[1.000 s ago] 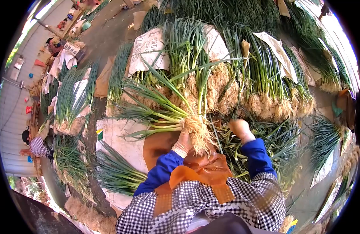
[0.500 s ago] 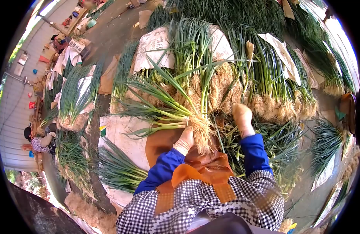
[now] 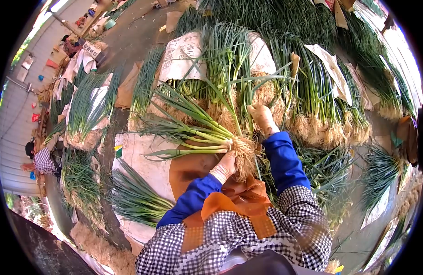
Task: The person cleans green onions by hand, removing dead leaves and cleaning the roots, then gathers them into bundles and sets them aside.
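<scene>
My left hand (image 3: 226,166) grips a bunch of green onions (image 3: 207,136) near its roots, low over the brown apron (image 3: 193,173). The leaves fan out to the left and upward, and the pale roots (image 3: 243,158) hang on the right side. My right hand (image 3: 262,119) is above and to the right of those roots, fingers curled near a green stalk that stands up from the bunch. What its fingertips hold is too small to make out. Beyond it lie upright bundles of green onions (image 3: 223,59) with tangled roots, partly covered by a white sack (image 3: 181,57).
Loose leaves (image 3: 323,169) lie to the right. At the left is a small pile of green onions (image 3: 140,195) on a white sheet (image 3: 140,151). More bundles (image 3: 316,87) stand at the back right. A person in a checked top (image 3: 45,160) sits far left.
My right hand has moved left and up from over the loose leaves, toward the stalk by the bunch. My left hand and the bunch have shifted slightly right.
</scene>
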A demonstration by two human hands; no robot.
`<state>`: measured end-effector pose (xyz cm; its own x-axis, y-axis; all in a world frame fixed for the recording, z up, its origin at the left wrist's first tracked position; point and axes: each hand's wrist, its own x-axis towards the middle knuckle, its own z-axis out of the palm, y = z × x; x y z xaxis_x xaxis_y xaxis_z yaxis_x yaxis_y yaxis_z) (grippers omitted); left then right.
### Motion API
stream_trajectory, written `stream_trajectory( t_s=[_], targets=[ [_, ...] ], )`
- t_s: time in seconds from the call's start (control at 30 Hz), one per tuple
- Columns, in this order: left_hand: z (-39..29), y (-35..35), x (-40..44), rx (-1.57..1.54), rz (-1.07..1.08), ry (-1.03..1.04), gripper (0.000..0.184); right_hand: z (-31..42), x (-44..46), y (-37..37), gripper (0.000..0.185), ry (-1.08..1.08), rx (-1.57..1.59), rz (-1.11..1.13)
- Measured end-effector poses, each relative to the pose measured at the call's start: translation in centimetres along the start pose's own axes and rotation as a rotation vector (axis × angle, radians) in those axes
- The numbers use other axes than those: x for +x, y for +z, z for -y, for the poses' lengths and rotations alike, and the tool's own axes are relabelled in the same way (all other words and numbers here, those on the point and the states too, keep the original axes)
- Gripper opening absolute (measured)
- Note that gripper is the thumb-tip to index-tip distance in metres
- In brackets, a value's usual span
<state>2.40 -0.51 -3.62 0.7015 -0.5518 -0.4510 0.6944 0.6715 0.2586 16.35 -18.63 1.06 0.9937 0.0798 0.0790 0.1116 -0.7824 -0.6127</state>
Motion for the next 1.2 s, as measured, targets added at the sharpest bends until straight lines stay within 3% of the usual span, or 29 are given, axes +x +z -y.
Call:
stream_trajectory(
  t_s=[0.07, 0.1, 0.13, 0.2, 0.27, 0.33, 0.4, 0.47, 0.53, 0.6, 0.63, 0.67, 0.7, 0.73, 0.77, 0.83, 0.87, 0.97, 1.0, 1.1, 1.13, 1.2],
  targets=[
    [0.0, 0.4, 0.5, -0.127, 0.174, -0.074, 0.025, -4.6, -0.4, 5.2, 0.036, 0.161, 0.53, -0.136],
    [0.0, 1.4, 0.4, -0.103, 0.13, -0.062, 0.026, -2.7, -2.0, 3.1, 0.039, 0.157, 0.366, -0.162],
    [0.1, 1.7, 0.5, -0.099, 0.13, -0.073, 0.026, -2.0, -2.8, 2.4, 0.03, 0.194, 0.15, -0.19],
    [0.7, 1.9, 0.8, 0.004, -0.102, 0.016, 0.027, -1.4, -3.9, 1.4, 0.032, 0.118, -0.182, -0.237],
    [1.1, 1.2, 1.6, -0.049, -0.053, 0.031, 0.028, -0.5, -4.9, 0.7, 0.034, 0.071, -0.221, -0.284],
    [1.5, 0.1, 2.5, -0.115, -0.144, 0.108, 0.027, 0.6, -7.7, -0.1, 0.033, -0.114, 0.061, -0.173],
    [1.3, -0.1, 2.7, -0.173, -0.151, 0.123, 0.025, 4.0, -12.3, -4.3, 0.031, 0.133, 0.794, 0.176],
    [0.3, 1.3, 1.5, -0.055, -0.087, 0.146, 0.027, 2.1, -16.3, -7.1, 0.029, 0.448, 1.114, 0.301],
    [-0.3, -0.2, 1.8, -0.093, 0.035, 0.127, 0.026, -2.2, -18.6, -10.4, 0.026, 0.55, 1.074, 0.171],
    [-1.2, 1.4, 0.6, -0.062, -0.054, 0.053, 0.031, -12.0, -20.4, -7.3, 0.024, 0.374, -0.195, 0.165],
    [-1.7, 2.5, -0.2, -0.06, -0.03, 0.024, 0.031, -10.9, -19.3, -8.5, 0.025, 0.384, -0.599, 0.433],
    [-1.6, 0.9, 0.8, 0.09, 0.005, 0.134, 0.034, -8.7, -18.4, -8.0, 0.027, 0.3, -0.31, 0.106],
    [-2.2, 1.7, 0.9, 0.126, 0.047, 0.144, 0.035, -6.4, -16.7, -6.6, 0.03, 0.31, 0.112, -0.074],
    [-2.3, 2.1, 0.1, 0.158, 0.07, 0.145, 0.037, -3.0, -14.6, -6.6, 0.032, 0.395, 0.524, -0.022],
    [-2.0, 2.0, -0.3, 0.165, 0.062, 0.142, 0.037, 0.6, -12.6, -6.8, 0.032, 0.506, 0.659, 0.058],
    [-2.0, 2.2, -0.3, 0.047, -0.028, 0.121, 0.038, 3.3, -8.9, -4.9, 0.036, 0.382, 0.515, 0.117],
    [-2.2, 1.9, -0.5, 0.055, -0.029, 0.128, 0.038, 4.3, -8.0, -4.4, 0.043, 0.398, 0.727, 0.202],
    [-2.2, 1.6, -0.6, 0.079, 0.027, 0.165, 0.039, 1.7, -5.7, 1.3, 0.042, 0.342, 1.123, 0.194],
    [-2.0, 1.2, -0.4, -0.006, 0.045, 0.179, 0.04, 1.9, -6.0, 1.1, 0.042, 0.334, 1.124, 0.194],
    [-2.7, 3.0, -1.5, -0.034, 0.034, 0.102, 0.034, 3.1, -8.8, -3.8, 0.018, 0.191, 1.098, 0.435],
    [-3.1, 3.7, -1.9, -0.04, 0.035, 0.092, 0.029, 0.8, -9.0, -3.2, 0.02, 0.034, 1.228, 0.371],
    [-3.7, 2.7, -2.0, -0.01, 0.037, 0.079, 0.034, -3.7, -8.3, -2.1, 0.018, 0.047, 1.321, -0.023]
  ],
)
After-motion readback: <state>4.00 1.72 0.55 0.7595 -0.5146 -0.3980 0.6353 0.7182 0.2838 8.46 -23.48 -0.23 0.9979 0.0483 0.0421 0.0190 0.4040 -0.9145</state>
